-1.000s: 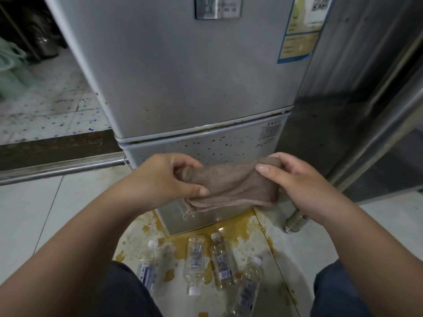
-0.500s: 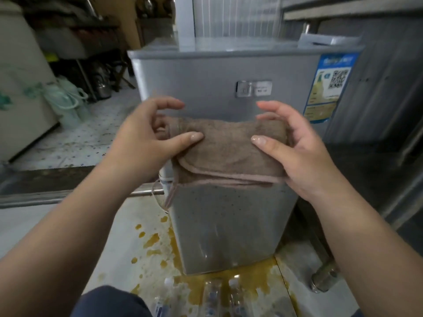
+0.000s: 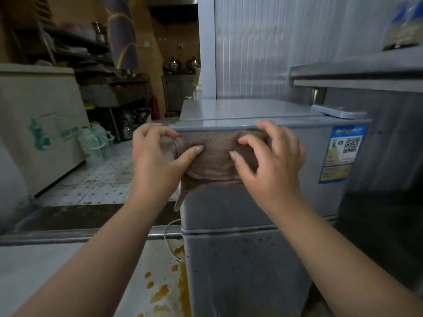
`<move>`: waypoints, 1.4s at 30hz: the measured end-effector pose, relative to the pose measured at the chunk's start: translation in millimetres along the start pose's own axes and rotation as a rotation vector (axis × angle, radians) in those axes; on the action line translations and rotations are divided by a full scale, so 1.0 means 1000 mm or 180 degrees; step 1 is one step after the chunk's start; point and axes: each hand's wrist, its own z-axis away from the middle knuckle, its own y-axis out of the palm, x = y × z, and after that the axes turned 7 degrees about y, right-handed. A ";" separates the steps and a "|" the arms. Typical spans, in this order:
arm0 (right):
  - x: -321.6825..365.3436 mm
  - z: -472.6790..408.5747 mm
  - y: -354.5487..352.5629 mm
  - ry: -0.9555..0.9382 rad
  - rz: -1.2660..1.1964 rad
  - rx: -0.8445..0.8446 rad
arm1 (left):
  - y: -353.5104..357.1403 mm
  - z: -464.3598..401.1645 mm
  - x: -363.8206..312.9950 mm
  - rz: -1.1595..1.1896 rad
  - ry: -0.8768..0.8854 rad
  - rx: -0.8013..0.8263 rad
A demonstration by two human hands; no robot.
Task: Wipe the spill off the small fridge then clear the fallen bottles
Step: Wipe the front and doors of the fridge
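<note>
Pinching the folded brown cloth point(image 3: 212, 156), left hand point(image 3: 158, 156) and right hand point(image 3: 272, 161) gripped its ends; fridge point(image 3: 240, 259) front lay just behind.

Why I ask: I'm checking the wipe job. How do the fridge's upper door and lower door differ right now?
The upper door carries a blue QR sticker; the lower door has none. The upper door looks nearly clean, while the lower door is speckled with dark spots. Both hands hold the brown cloth against the upper door; the lower door is untouched. Both are grey.

Pale tile floor point(image 3: 57, 271), orange spill point(image 3: 164, 291), small fridge point(image 3: 247, 259) on it
</note>
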 end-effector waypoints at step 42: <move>-0.015 0.037 0.044 -0.1611 0.0739 -0.0397 | -0.010 0.016 0.033 0.1976 -0.0900 0.0712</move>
